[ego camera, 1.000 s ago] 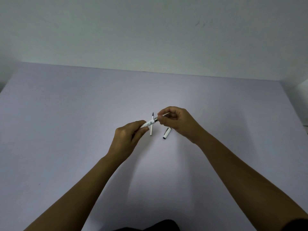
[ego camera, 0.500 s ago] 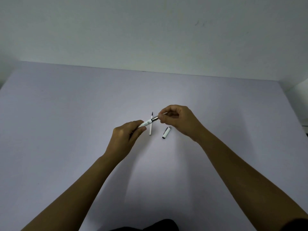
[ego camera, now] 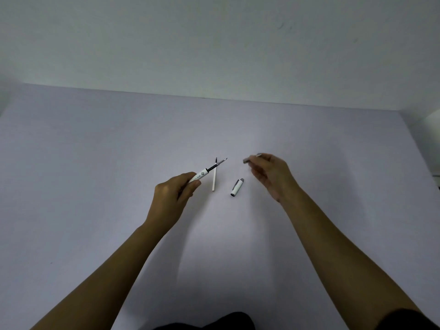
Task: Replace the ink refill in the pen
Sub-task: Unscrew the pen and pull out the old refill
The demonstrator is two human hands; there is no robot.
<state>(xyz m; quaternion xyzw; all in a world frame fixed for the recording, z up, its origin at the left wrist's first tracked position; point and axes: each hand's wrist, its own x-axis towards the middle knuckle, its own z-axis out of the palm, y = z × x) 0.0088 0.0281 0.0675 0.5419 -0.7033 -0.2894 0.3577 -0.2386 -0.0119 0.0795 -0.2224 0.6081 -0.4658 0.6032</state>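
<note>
My left hand (ego camera: 172, 196) grips the white pen barrel (ego camera: 199, 176), which points up and to the right. A dark ink refill (ego camera: 217, 165) sticks out of its open end. My right hand (ego camera: 271, 173) is off to the right, blurred, pinching the small grey tip piece of the pen (ego camera: 247, 159) between its fingers. A thin white spare refill (ego camera: 214, 178) lies on the table just behind the barrel. The white pen cap (ego camera: 237, 187) with a grey end lies on the table between my hands.
The pale lavender table (ego camera: 95, 163) runs back to a plain wall (ego camera: 214, 44). A white object (ego camera: 433, 120) shows at the far right edge. Something dark sits at the bottom edge, close to me.
My right hand has pulled away to the right with the grey tip piece, leaving the dark refill bare at the barrel's end. My left hand has held the barrel almost still.
</note>
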